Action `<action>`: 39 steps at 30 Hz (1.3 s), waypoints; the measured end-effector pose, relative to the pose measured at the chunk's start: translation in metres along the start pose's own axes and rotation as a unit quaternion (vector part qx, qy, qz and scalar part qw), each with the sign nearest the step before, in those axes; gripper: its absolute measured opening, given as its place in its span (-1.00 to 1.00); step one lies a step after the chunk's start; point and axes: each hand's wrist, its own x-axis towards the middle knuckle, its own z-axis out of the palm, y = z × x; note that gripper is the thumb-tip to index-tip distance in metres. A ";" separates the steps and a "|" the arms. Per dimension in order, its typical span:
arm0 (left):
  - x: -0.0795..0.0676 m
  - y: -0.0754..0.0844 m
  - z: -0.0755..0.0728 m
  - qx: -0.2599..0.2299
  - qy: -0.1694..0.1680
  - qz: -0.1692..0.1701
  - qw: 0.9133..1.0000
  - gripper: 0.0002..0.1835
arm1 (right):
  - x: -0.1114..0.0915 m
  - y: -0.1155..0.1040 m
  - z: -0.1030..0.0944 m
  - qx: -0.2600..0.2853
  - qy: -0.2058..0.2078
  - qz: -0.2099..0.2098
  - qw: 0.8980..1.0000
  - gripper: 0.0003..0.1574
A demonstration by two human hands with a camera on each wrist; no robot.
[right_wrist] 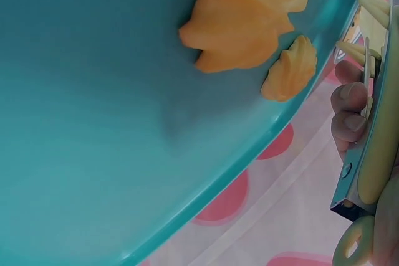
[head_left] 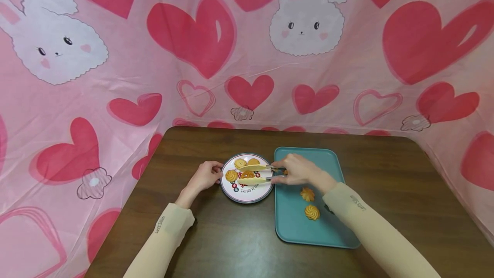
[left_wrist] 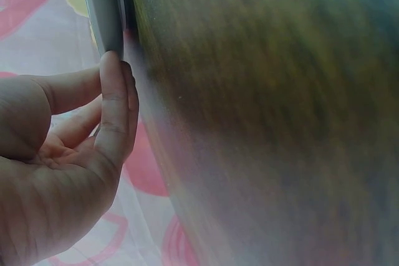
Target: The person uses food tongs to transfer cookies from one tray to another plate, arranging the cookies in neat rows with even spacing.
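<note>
My left hand (head_left: 206, 176) pinches the left rim of a round white plate (head_left: 264, 192) with a dark edge; the left wrist view shows its fingertips on the plate's rim. In my right hand (head_left: 297, 170) is a pair of food tongs (right_wrist: 381, 129) with metal arms and pale yellow tips. The tips reach over the plate, one on each side of a pretzel-shaped cookie (head_left: 247, 175). Around it lie a swirl cookie (head_left: 231, 176), a round cookie (head_left: 240, 163) and another cookie (head_left: 253, 161) partly covered by the tongs.
A teal tray (head_left: 293, 231) lies right of the plate, under my right hand. It carries a flower-shaped cookie (head_left: 307, 194) and a swirl cookie (head_left: 312, 212) nearer the front. Both objects rest on a brown wooden table (head_left: 193, 149), with a pink heart-patterned cloth (head_left: 247, 63) hanging behind.
</note>
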 end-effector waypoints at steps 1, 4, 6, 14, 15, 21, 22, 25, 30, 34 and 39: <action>0.000 0.000 0.000 0.000 0.000 0.000 1.000 -0.66 | 0.000 0.000 0.000 0.002 -0.001 0.000 1.000 -0.25; 0.000 -0.001 0.001 -0.001 0.000 0.000 1.000 -0.66 | 0.001 0.000 0.001 0.001 -0.006 0.005 1.000 -0.24; -0.001 -0.001 0.001 -0.001 -0.001 0.000 1.000 -0.66 | 0.001 0.000 0.001 0.003 -0.008 0.008 1.000 -0.24; 0.000 -0.002 0.001 0.000 -0.002 0.002 1.000 -0.66 | 0.001 0.000 0.001 0.005 -0.008 0.015 1.000 -0.24; 0.000 -0.002 0.001 -0.001 -0.002 0.002 1.000 -0.66 | 0.001 0.000 0.001 0.006 -0.008 0.015 1.000 -0.24; 0.000 -0.001 0.000 -0.001 -0.001 0.003 1.000 -0.66 | 0.001 -0.001 0.001 0.003 -0.009 0.016 1.000 -0.24; 0.000 -0.001 0.000 -0.001 -0.001 0.003 1.000 -0.66 | 0.001 -0.001 0.001 0.004 -0.009 0.015 1.000 -0.24; 0.000 -0.001 0.000 0.001 -0.002 0.002 1.000 -0.66 | 0.002 -0.001 0.001 0.003 -0.007 0.013 1.000 -0.24; -0.001 -0.001 0.000 -0.001 -0.001 0.004 1.000 -0.66 | 0.002 -0.001 0.001 0.001 -0.004 0.011 1.000 -0.22; -0.001 0.000 0.000 -0.001 -0.001 0.005 1.000 -0.66 | 0.001 -0.001 0.001 -0.003 -0.001 0.010 1.000 -0.19; 0.000 0.000 -0.001 -0.002 -0.001 0.004 1.000 -0.66 | -0.001 0.002 -0.003 -0.008 0.016 -0.003 1.000 -0.12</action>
